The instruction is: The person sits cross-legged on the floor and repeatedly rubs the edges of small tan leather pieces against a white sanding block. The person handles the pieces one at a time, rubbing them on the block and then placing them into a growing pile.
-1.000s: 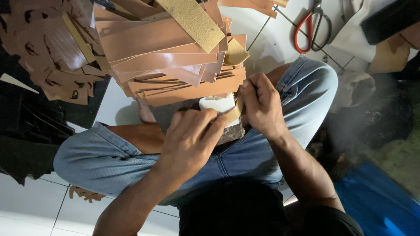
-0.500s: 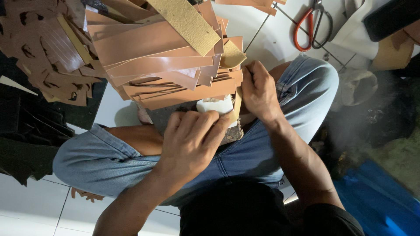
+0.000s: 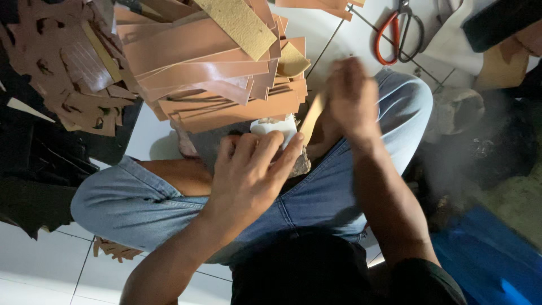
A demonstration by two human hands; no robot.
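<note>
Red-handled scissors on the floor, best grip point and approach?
Take the scissors by the red handle loops, which lie at the near end towards the knee; the blades point away, out of frame. Come from above: they lie flat on the white floor.

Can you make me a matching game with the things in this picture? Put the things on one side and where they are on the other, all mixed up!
Things:
1. scissors with red handles
2. stack of tan strips
3. white block
4. blue sheet

Places:
A. under the fingertips of the left hand
B. on the white floor at the top right
C. at the bottom right corner
D. piled in front of the knees

Right pairs: 1-B, 2-D, 3-A, 4-C
</note>
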